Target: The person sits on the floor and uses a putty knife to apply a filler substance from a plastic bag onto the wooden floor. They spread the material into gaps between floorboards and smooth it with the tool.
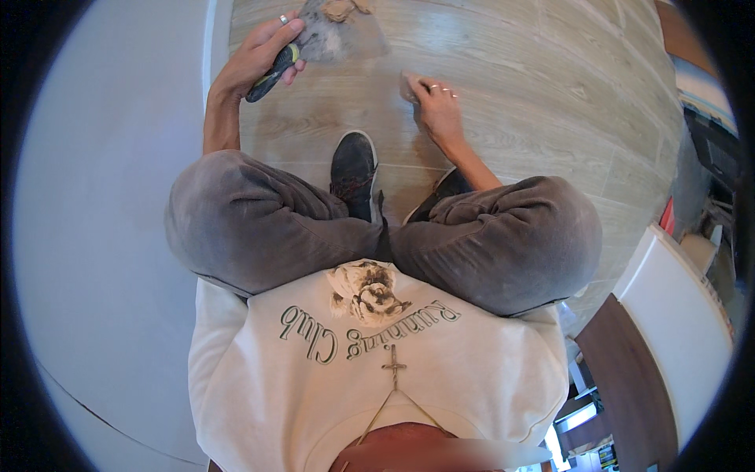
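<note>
My left hand (267,57) is closed round the black and yellow-green handle of a wide putty knife (273,75). Its grey, smeared blade (322,38) carries a beige lump of paste (343,9) near the top edge of the view. Lower and to the right, my right hand (440,110) pinches a small flat brownish piece (408,85), close to the floor (511,102). I cannot make out exactly what kind of piece it is, or whether it touches the floor.
The floor has wood-look planks with pale joints. A plain pale wall (110,220) runs along the left. My dark shoes (354,169) stand between the hands and my body. At the right are a white panel (668,291), a dark brown board (629,377) and cluttered items (712,197).
</note>
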Action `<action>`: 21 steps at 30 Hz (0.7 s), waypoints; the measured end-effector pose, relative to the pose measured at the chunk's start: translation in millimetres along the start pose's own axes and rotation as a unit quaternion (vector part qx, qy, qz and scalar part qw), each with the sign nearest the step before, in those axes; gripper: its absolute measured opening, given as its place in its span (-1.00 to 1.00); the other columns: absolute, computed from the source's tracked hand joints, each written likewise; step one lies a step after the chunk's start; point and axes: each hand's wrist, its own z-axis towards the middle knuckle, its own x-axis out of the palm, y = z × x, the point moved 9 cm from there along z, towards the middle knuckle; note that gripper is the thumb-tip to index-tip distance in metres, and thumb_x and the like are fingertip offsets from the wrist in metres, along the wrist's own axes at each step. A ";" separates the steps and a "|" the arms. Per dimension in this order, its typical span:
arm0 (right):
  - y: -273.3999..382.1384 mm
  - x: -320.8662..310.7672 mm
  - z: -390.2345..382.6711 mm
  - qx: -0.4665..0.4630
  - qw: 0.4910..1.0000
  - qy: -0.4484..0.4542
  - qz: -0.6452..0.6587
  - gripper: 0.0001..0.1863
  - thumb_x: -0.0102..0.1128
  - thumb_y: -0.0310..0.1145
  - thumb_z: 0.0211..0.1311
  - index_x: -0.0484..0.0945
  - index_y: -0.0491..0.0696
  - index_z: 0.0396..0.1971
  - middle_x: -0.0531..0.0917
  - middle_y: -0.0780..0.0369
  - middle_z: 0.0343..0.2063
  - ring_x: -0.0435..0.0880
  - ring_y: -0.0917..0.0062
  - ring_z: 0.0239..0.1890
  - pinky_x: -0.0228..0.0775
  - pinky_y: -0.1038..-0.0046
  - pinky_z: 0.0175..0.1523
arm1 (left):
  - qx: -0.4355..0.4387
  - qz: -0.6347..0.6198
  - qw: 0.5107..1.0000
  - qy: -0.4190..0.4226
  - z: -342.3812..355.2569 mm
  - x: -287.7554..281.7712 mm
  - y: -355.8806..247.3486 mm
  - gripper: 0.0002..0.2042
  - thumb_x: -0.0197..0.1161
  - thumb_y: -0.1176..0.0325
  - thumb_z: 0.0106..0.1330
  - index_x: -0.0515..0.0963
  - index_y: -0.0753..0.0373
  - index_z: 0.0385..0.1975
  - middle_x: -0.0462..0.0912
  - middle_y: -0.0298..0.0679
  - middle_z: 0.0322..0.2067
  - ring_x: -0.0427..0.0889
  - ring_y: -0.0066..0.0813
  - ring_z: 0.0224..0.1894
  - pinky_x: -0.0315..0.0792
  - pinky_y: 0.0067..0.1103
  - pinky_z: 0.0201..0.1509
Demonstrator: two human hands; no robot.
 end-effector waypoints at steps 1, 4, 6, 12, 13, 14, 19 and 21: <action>4.9 13.1 -6.9 -0.024 0.999 0.026 -0.020 -0.47 0.14 -0.49 0.19 0.56 0.13 0.20 0.63 0.22 0.00 0.61 0.27 0.01 0.43 0.20 0.06 | 0.000 0.006 1.000 0.006 0.3 -0.6 5.5 -0.64 0.02 0.04 0.58 0.47 0.25 0.01 0.55 -0.34 -0.56 0.47 -0.69 -0.67 0.40 -0.73 -0.60; 23.2 21.1 -7.1 -0.061 0.986 0.139 0.068 -0.49 0.16 -0.51 0.17 0.59 0.14 0.16 0.65 0.18 -0.02 0.62 0.23 0.01 0.44 0.21 0.09 | -0.003 0.038 0.999 -0.002 -4.0 -13.8 13.1 -0.66 0.00 0.03 0.59 0.47 0.23 -0.11 0.55 -0.34 -0.56 0.47 -0.70 -0.66 0.38 -0.74 -0.58; 18.7 4.4 -1.8 -0.043 0.975 0.161 0.148 -0.51 0.18 -0.53 0.18 0.62 0.13 0.13 0.66 0.17 -0.03 0.62 0.21 0.01 0.45 0.23 0.11 | -0.013 0.067 0.997 -0.025 -11.5 -23.7 18.1 -0.65 -0.01 0.02 0.59 0.47 0.22 -0.14 0.55 -0.35 -0.56 0.47 -0.71 -0.65 0.38 -0.75 -0.56; -29.7 -78.5 65.3 -0.023 0.972 0.019 0.235 -0.58 0.21 -0.55 0.30 0.64 0.12 0.13 0.68 0.18 -0.06 0.64 0.28 -0.03 0.50 0.33 0.06 | -0.031 0.116 0.993 -0.020 -7.8 -34.1 26.1 -0.64 -0.02 0.02 0.60 0.48 0.23 -0.12 0.56 -0.35 -0.56 0.49 -0.71 -0.64 0.40 -0.74 -0.55; -16.8 -94.6 77.7 -0.064 0.971 0.007 0.229 -0.58 0.21 -0.55 0.31 0.64 0.13 0.14 0.68 0.19 -0.06 0.64 0.30 -0.04 0.50 0.35 0.06 | -0.040 0.119 0.992 -0.017 -8.9 -35.5 28.1 -0.63 -0.02 0.02 0.60 0.48 0.24 -0.12 0.56 -0.35 -0.57 0.49 -0.71 -0.64 0.40 -0.74 -0.54; -5.4 -112.6 88.5 -0.104 0.970 -0.007 0.220 -0.58 0.21 -0.54 0.33 0.64 0.13 0.15 0.68 0.19 -0.06 0.65 0.32 -0.05 0.51 0.36 0.05 | -0.047 0.122 0.991 -0.013 -7.0 -33.6 26.3 -0.63 -0.03 0.01 0.59 0.48 0.24 -0.11 0.56 -0.35 -0.57 0.49 -0.71 -0.64 0.40 -0.74 -0.54; 31.5 -142.0 128.0 -0.190 0.959 0.015 0.210 -0.62 0.20 -0.52 0.36 0.64 0.11 0.14 0.69 0.22 -0.06 0.66 0.39 -0.04 0.50 0.38 0.06 | -0.066 0.146 0.987 -0.021 -18.9 -40.7 22.9 -0.61 -0.03 0.00 0.59 0.48 0.26 -0.05 0.58 -0.34 -0.55 0.51 -0.71 -0.62 0.43 -0.73 -0.51; 9.6 -130.7 139.5 -0.152 0.959 0.025 0.240 -0.66 0.20 -0.48 0.38 0.65 0.06 0.12 0.69 0.23 -0.05 0.66 0.44 -0.04 0.50 0.40 0.06 | -0.067 0.147 0.986 -0.038 -18.4 -50.2 33.2 -0.59 -0.03 0.00 0.59 0.49 0.27 0.02 0.60 -0.34 -0.54 0.53 -0.72 -0.59 0.45 -0.72 -0.49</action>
